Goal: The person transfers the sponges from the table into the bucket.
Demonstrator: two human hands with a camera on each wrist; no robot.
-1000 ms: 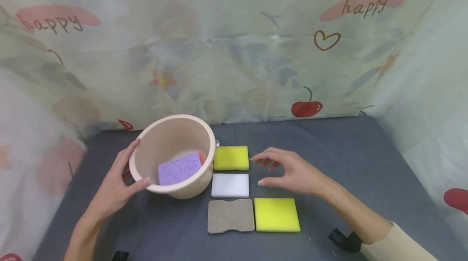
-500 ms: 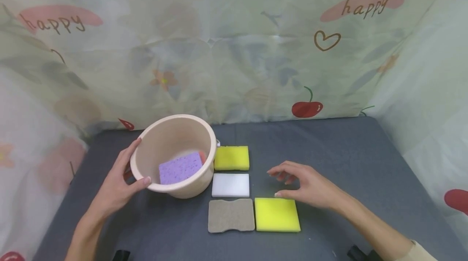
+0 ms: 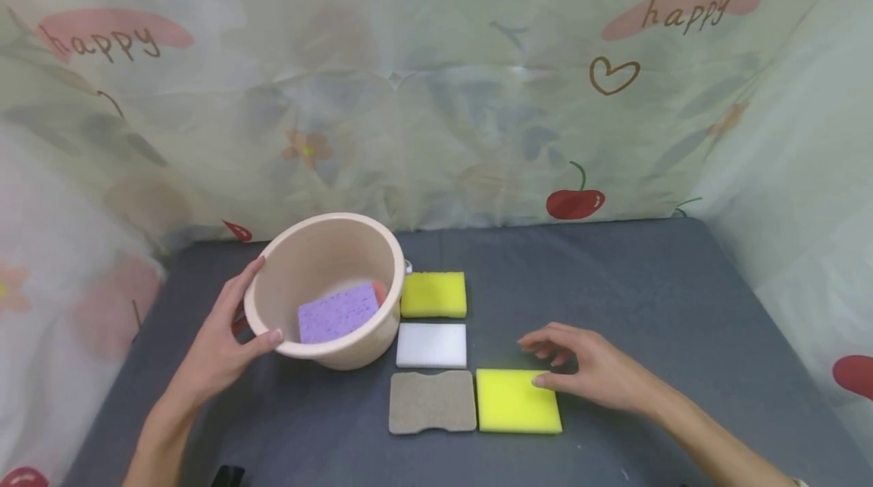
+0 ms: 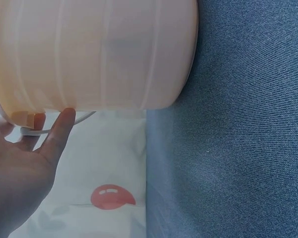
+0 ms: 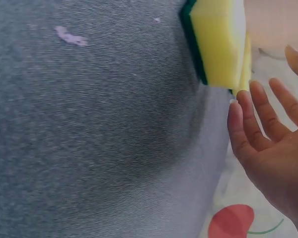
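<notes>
My left hand (image 3: 220, 351) holds the beige bucket (image 3: 392, 318) by its left side, thumb on the rim. Its fingers touch the outer wall near the white handle (image 4: 35, 132) in the left wrist view. Inside the bucket lie a purple sponge (image 3: 337, 314) and a mostly hidden orange-pink piece (image 3: 379, 291). My right hand (image 3: 600, 369) hovers with loosely bent fingers, its thumb over the near yellow sponge's corner, holding nothing. That yellow sponge (image 3: 518, 405) shows a dark green underside (image 5: 192, 47) in the right wrist view.
Right of the bucket, a second yellow sponge (image 3: 433, 296), a white sponge (image 3: 431, 345) and a grey sponge (image 3: 432, 404) with notched edges form a column. They lie on a dark grey cloth-covered table (image 3: 614, 275). A patterned curtain (image 3: 436, 131) hangs behind.
My right hand has moved right and toward me, from beside the far yellow and white sponges to over the near yellow sponge's corner. The left hand and bucket stay put.
</notes>
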